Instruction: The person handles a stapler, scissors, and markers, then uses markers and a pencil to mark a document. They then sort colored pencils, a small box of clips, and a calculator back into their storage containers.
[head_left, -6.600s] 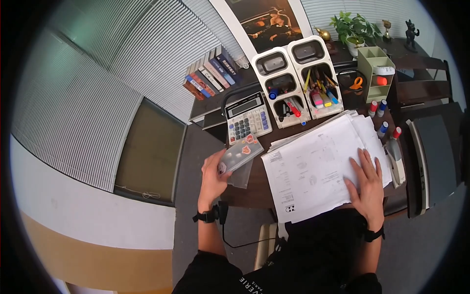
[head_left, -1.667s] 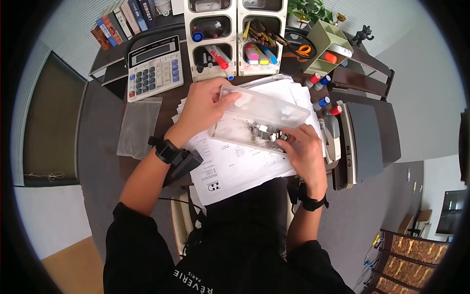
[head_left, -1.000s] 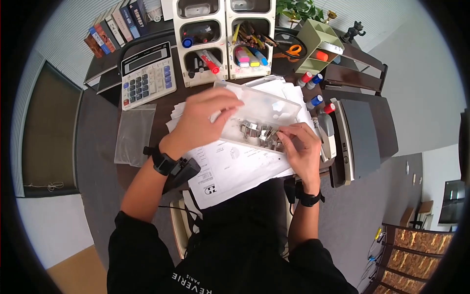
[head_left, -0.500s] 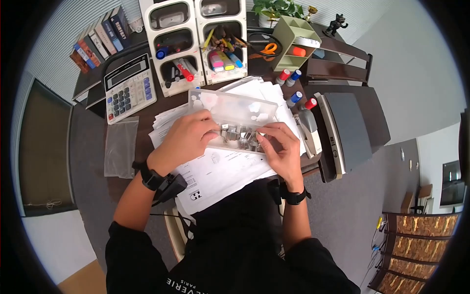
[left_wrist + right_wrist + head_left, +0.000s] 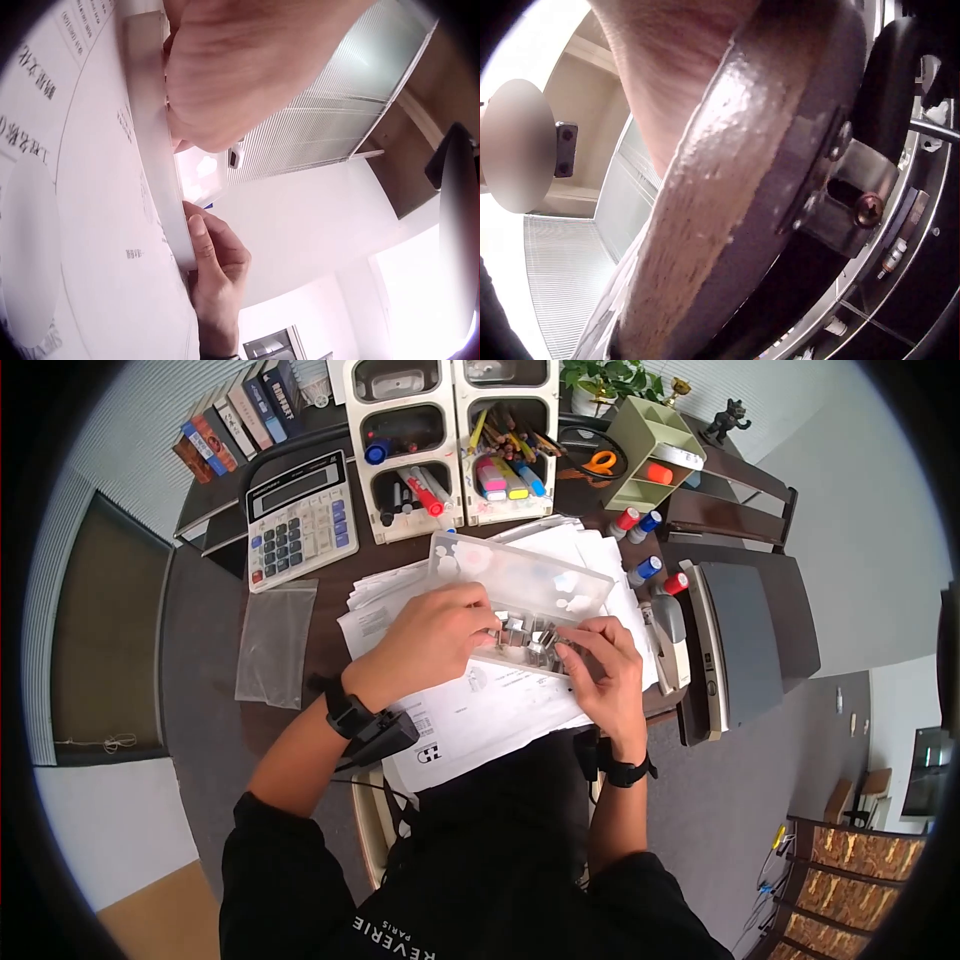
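A translucent plastic box (image 5: 530, 666) rests on the papers with its sticker-marked lid (image 5: 515, 573) hinged up behind it. Inside lie several small shiny metal pieces (image 5: 515, 628), like clips. My left hand (image 5: 430, 635) reaches over the box's left part, its bent fingertips down among the pieces; I cannot tell whether they pinch one. My right hand (image 5: 612, 678) grips the box's right end, thumb against the front wall and fingers over the rim. In the left wrist view, the right hand (image 5: 215, 259) holds the end of the box wall (image 5: 156, 150).
Under the box spreads a stack of printed papers (image 5: 450, 710). To the left are a calculator (image 5: 305, 525) and a clear plastic bag (image 5: 277, 645). Pen organizers (image 5: 455, 460) stand behind. A stapler (image 5: 668, 625) and capped glue-like tubes (image 5: 647, 570) stand right, near the table edge (image 5: 705, 217).
The lidded box came onto the papers and was opened. My left hand has let go of the lid and moved down among the metal pieces. The right hand stays at the box's right end.
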A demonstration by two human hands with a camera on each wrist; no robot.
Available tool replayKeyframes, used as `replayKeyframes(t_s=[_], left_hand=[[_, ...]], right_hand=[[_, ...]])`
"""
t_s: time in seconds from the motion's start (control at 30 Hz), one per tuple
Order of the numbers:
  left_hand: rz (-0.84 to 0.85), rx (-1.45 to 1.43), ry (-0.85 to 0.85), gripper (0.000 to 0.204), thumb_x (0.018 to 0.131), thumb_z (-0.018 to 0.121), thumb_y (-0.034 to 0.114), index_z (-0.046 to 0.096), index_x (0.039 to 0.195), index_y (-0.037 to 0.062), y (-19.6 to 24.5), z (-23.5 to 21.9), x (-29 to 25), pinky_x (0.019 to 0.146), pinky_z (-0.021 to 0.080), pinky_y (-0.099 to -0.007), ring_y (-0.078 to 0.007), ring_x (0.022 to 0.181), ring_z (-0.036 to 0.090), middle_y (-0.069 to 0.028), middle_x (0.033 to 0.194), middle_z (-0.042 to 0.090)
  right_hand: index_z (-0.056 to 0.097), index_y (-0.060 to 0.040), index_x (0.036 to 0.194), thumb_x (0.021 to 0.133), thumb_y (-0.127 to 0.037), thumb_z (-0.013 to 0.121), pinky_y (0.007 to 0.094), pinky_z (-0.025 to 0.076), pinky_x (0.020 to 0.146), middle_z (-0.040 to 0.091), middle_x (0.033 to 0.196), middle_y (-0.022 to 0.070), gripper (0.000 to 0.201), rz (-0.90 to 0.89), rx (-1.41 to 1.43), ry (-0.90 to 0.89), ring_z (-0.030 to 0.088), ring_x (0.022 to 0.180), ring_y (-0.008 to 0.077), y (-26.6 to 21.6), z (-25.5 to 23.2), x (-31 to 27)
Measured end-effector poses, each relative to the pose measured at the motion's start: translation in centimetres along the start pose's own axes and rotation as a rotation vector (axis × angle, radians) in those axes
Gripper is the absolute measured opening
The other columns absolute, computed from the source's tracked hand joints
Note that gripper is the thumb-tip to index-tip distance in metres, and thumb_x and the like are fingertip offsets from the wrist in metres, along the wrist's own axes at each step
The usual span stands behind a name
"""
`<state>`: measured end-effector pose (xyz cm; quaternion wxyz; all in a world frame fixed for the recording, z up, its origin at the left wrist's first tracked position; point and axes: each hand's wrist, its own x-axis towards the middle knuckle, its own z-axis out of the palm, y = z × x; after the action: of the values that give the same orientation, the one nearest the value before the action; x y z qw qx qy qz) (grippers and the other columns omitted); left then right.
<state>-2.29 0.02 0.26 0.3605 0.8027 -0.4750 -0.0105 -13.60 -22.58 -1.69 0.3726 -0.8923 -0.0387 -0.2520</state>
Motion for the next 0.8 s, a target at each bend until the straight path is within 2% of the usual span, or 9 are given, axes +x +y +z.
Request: replayKeyframes(t_s=[0.27, 0.33, 0.37, 0.43, 0.47, 0.53, 0.63, 0.73, 0.8], left_hand=[[0.021, 0.015, 0.013, 0.010, 0.083, 0.067, -0.001, 0.070, 0.093, 0.0002, -0.3, 0.2, -0.1, 0.072, 0.050, -0.0403, -0.0336, 0.082, 0.062, -0.0117, 0.088, 0.063], [0.039, -0.088, 0.128, 0.008, 0.086, 0.065, -0.002, 0.070, 0.092, -0.0007, -0.5, 0.6, 0.0, 0.067, 0.050, -0.0378, -0.0305, 0.075, 0.064, -0.0133, 0.087, 0.066], [0.042, -0.089, 0.126, 0.008, 0.086, 0.065, -0.002, 0.070, 0.092, -0.0007, -0.4, 0.5, 0.1, 0.067, 0.050, -0.0378, -0.0305, 0.075, 0.064, -0.0133, 0.087, 0.066], [-0.037, -0.236, 0.161, 0.008, 0.089, 0.065, -0.001, 0.070, 0.096, -0.0025, -0.2, 0.3, 0.2, 0.064, 0.052, -0.0326, -0.0209, 0.070, 0.067, -0.0124, 0.087, 0.070], [-0.039, -0.236, 0.163, 0.008, 0.089, 0.065, -0.001, 0.070, 0.096, -0.0025, -0.1, 0.3, 0.2, 0.064, 0.052, -0.0326, -0.0209, 0.070, 0.067, -0.0124, 0.087, 0.070], [-0.169, -0.483, 0.129, 0.011, 0.091, 0.065, 0.000, 0.071, 0.101, -0.0036, 0.1, 0.1, 0.1, 0.067, 0.055, -0.0280, -0.0122, 0.074, 0.067, -0.0101, 0.091, 0.072], [-0.175, -0.596, 0.139, 0.013, 0.092, 0.066, -0.001, 0.071, 0.104, -0.0052, -0.1, 0.2, 0.2, 0.076, 0.057, -0.0271, -0.0110, 0.081, 0.067, -0.0085, 0.094, 0.072], [-0.198, -0.660, 0.127, 0.013, 0.091, 0.066, -0.002, 0.071, 0.103, -0.0053, 0.4, 0.0, 0.3, 0.081, 0.057, -0.0274, -0.0124, 0.084, 0.068, -0.0096, 0.096, 0.073], [-0.187, -0.652, 0.125, 0.013, 0.091, 0.066, -0.003, 0.071, 0.103, -0.0056, 0.7, 0.1, 0.3, 0.082, 0.057, -0.0275, -0.0126, 0.086, 0.068, -0.0100, 0.096, 0.073]], right_hand=[[0.075, -0.0038, 0.099, 0.078, -0.008, 0.078, 0.0354, 0.045, 0.079, 0.063, 0.089, 0.0094, 0.021, 0.069, 0.027, -0.003, 0.058, 0.085, 0.0263, 0.2, 0.2, -0.3], [0.075, -0.0037, 0.099, 0.078, -0.007, 0.079, 0.0357, 0.046, 0.079, 0.063, 0.089, 0.0095, 0.022, 0.062, 0.022, 0.002, 0.058, 0.085, 0.0264, 0.2, 0.1, -0.3], [0.075, -0.0037, 0.099, 0.077, -0.007, 0.079, 0.0358, 0.046, 0.079, 0.062, 0.088, 0.0096, 0.022, 0.049, 0.018, 0.000, 0.058, 0.085, 0.0264, 0.1, 0.1, -0.3], [0.075, -0.0036, 0.099, 0.077, -0.006, 0.079, 0.0360, 0.046, 0.079, 0.061, 0.087, 0.0097, 0.023, 0.035, 0.012, -0.001, 0.058, 0.084, 0.0265, 0.1, 0.0, -0.2], [0.075, -0.0038, 0.100, 0.075, -0.005, 0.079, 0.0363, 0.045, 0.079, 0.060, 0.087, 0.0096, 0.025, 0.029, 0.018, -0.006, 0.058, 0.084, 0.0266, 0.0, -0.1, -0.1], [0.075, -0.0041, 0.100, 0.074, -0.005, 0.080, 0.0366, 0.045, 0.080, 0.059, 0.086, 0.0095, 0.027, 0.017, 0.032, -0.017, 0.057, 0.085, 0.0266, -0.4, -0.2, 0.1], [0.073, -0.0059, 0.107, 0.072, -0.005, 0.080, 0.0384, 0.044, 0.079, 0.056, 0.089, 0.0093, 0.036, -0.106, -0.181, -0.108, 0.056, 0.086, 0.0277, -1.6, -1.1, 1.0], [0.073, -0.0064, 0.107, 0.072, -0.003, 0.079, 0.0391, 0.044, 0.078, 0.057, 0.091, 0.0101, 0.036, -0.110, -0.242, -0.229, 0.057, 0.088, 0.0285, -3.0, -1.7, 1.9], [0.073, -0.0060, 0.103, 0.072, -0.002, 0.078, 0.0395, 0.045, 0.077, 0.058, 0.092, 0.0100, 0.031, -0.130, -0.262, -0.229, 0.059, 0.089, 0.0289, -2.8, -1.5, 2.1]])
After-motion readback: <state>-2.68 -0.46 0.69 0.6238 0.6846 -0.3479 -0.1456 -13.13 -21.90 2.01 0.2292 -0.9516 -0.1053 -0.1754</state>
